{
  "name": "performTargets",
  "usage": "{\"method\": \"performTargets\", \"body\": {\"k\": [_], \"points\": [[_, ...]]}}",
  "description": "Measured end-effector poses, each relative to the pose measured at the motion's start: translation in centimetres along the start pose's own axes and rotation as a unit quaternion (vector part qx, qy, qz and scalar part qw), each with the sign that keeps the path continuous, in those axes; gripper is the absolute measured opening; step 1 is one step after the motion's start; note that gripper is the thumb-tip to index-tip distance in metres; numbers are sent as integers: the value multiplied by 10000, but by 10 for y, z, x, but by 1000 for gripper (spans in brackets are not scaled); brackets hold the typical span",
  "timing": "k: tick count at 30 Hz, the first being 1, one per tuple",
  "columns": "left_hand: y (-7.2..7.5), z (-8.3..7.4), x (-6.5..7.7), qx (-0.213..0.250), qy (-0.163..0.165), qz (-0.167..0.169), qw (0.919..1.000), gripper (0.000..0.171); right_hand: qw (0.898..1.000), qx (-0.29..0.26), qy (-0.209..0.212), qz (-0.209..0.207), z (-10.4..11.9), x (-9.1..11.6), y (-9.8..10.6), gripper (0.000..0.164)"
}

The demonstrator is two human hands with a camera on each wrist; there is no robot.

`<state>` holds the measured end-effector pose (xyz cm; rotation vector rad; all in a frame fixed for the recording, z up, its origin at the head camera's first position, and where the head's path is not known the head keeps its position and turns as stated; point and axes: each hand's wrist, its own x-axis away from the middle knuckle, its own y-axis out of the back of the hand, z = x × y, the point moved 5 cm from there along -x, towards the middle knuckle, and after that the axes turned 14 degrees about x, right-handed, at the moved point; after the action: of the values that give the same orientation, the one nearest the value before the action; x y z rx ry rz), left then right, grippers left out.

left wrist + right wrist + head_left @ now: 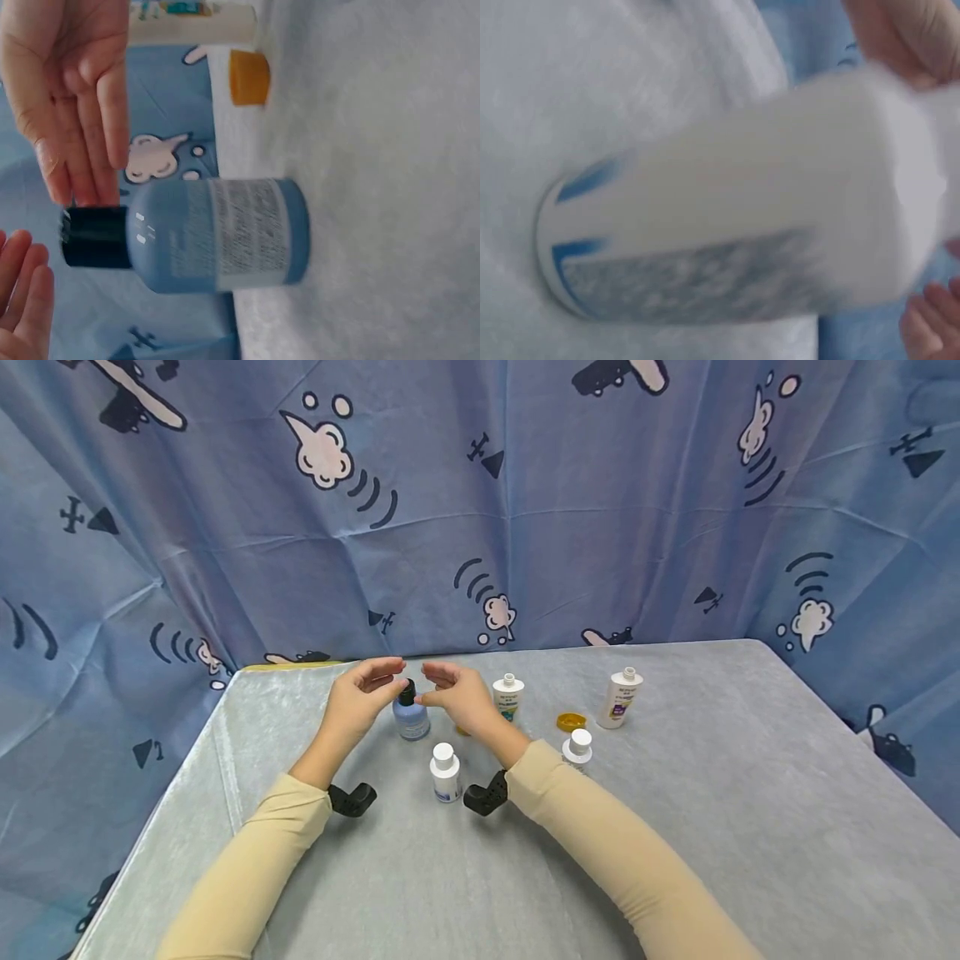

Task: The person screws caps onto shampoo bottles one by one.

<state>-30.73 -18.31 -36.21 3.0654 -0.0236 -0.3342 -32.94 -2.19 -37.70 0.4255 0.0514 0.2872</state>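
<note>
A blue bottle (412,720) with a black cap (96,237) stands upright at the table's left. My left hand (360,693) is just left of the cap, its fingers spread and loosely bent. On the other side is my right hand (463,695), fingers extended. In the left wrist view the right fingertips come right up to the cap; whether they touch is unclear. The left fingers (30,292) are apart from it there. Closer to me stands a white bottle (446,779) with a white cap, which fills much of the right wrist view (742,210).
A capless white bottle (508,692) stands behind my right hand, another (620,697) farther right. An orange cap (572,722) lies between them, a second orange cap (249,78) near the blue bottle. A white-capped bottle (577,747) is partly hidden by my right sleeve. A patterned curtain (480,510) hangs behind.
</note>
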Motion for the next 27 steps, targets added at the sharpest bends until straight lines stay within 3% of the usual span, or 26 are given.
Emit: {"method": "performTargets", "body": {"k": [8, 13, 20, 27], "points": [[-15, -18, 6, 21, -304, 47, 9995, 31, 9995, 179, -71, -253, 19, 19, 22, 53], [-26, -19, 8, -114, -258, 135, 9995, 32, 9993, 142, 6, -336, 29, 26, 41, 53], [-43, -16, 6, -246, -41, 642, 9976, 36, 9967, -113, 136, -795, 36, 36, 83, 55], [-55, -10, 3, -63, 51, 1115, 9937, 47, 9970, 8, -69, -775, 24, 41, 117, 54]]}}
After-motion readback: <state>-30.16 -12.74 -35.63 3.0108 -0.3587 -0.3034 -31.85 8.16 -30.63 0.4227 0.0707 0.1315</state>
